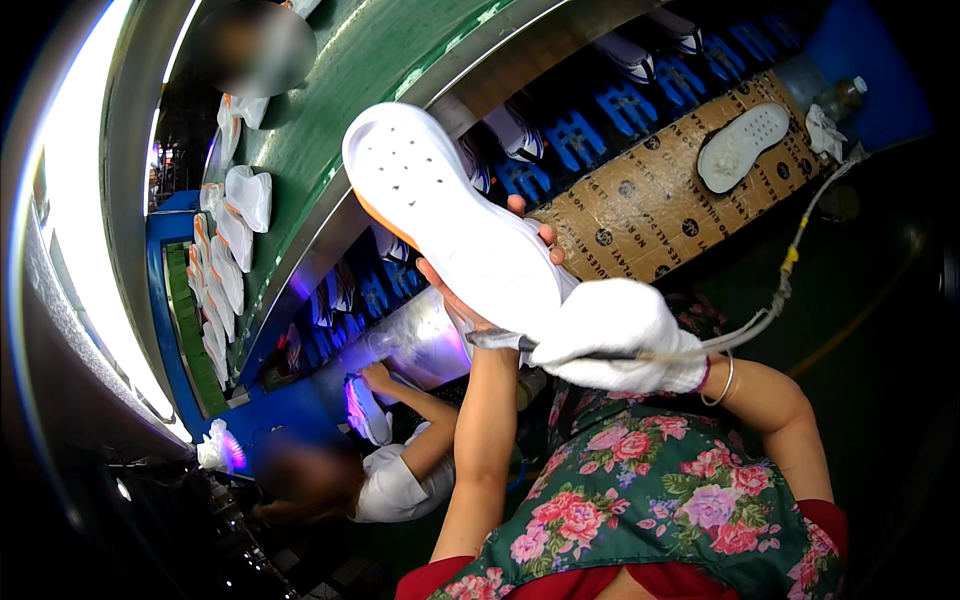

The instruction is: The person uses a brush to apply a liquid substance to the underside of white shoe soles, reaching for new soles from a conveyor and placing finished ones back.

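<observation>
A white shoe sole with small dark holes at its heel end and an orange strip along one side is in my bare left hand. My fingers wrap round it from beneath and show along both edges. My right hand, in a white knitted glove, grips a hose-fed brush. The brush's flat grey tip lies at the near end of the sole; whether it touches is hard to see. A pale hose runs from the brush up to the right.
Cardboard covers a shelf holding another sole. A clear bottle stands behind it. Blue racks with shoes line the back. Several soles lie beyond the green conveyor. A co-worker's hand holds a shoe nearby.
</observation>
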`<state>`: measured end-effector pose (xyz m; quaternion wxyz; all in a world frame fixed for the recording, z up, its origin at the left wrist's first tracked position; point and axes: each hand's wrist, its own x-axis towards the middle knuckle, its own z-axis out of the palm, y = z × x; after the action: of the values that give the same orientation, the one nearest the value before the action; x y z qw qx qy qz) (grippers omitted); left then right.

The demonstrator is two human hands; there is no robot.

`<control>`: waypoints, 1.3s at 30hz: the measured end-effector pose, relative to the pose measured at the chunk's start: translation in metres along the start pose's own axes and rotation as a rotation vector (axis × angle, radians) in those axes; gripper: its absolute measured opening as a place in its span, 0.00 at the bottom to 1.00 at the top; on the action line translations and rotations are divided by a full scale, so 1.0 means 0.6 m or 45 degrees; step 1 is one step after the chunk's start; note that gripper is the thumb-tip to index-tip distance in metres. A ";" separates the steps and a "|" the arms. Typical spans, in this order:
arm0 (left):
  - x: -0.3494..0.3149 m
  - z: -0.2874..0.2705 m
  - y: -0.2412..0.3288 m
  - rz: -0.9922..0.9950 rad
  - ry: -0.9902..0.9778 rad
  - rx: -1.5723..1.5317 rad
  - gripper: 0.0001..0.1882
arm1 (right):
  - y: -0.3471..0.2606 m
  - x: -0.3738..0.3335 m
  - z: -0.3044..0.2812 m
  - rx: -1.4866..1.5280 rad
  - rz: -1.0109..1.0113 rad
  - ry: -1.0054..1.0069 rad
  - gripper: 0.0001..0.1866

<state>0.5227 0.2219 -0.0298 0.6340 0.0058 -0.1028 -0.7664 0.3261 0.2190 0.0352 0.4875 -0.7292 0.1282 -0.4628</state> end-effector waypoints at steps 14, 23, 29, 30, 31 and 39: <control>0.050 0.003 0.022 -0.155 -0.455 0.079 0.54 | -0.011 0.007 0.007 -0.329 0.003 0.030 0.10; 0.047 0.016 0.051 -0.318 -0.414 0.449 0.54 | -0.020 -0.006 0.032 -0.096 0.135 -0.115 0.09; 0.033 -0.002 0.061 -0.368 -0.198 0.308 0.49 | -0.003 -0.017 0.036 -0.699 -0.281 -0.200 0.12; 0.028 0.017 0.060 -0.385 -0.125 0.373 0.51 | -0.003 -0.028 0.044 -0.703 -0.265 -0.214 0.13; 0.025 0.035 0.060 -0.394 -0.046 0.443 0.52 | -0.009 -0.034 0.049 -0.637 -0.225 -0.249 0.13; 0.017 0.031 0.062 -0.378 -0.064 0.432 0.54 | -0.004 -0.026 0.051 -0.451 -0.112 -0.195 0.13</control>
<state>0.5544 0.2084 -0.0042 0.5014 0.1085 -0.2441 -0.8229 0.3416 0.2484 0.0259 0.3394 -0.8415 0.1380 -0.3971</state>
